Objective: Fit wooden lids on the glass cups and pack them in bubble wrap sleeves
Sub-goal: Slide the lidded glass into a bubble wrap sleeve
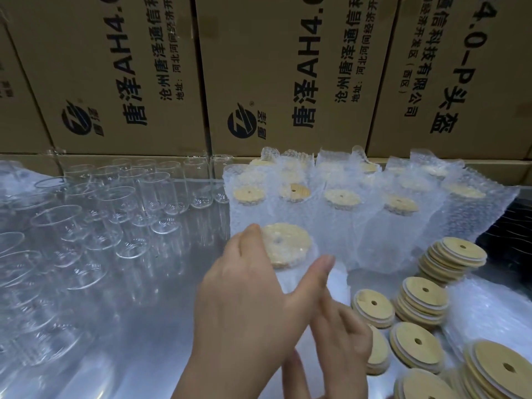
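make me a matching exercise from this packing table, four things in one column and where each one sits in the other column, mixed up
Things
1. bare glass cups
2. cups in bubble wrap sleeves
3. loose wooden lids
4. cardboard boxes

Places
A. in stacks at the near right of the table
B. lined up along the back, behind the table
C. standing on the left half of the table
D. standing in rows at the back right of the table

Pairs: 1-C, 2-D, 3-A, 4-B
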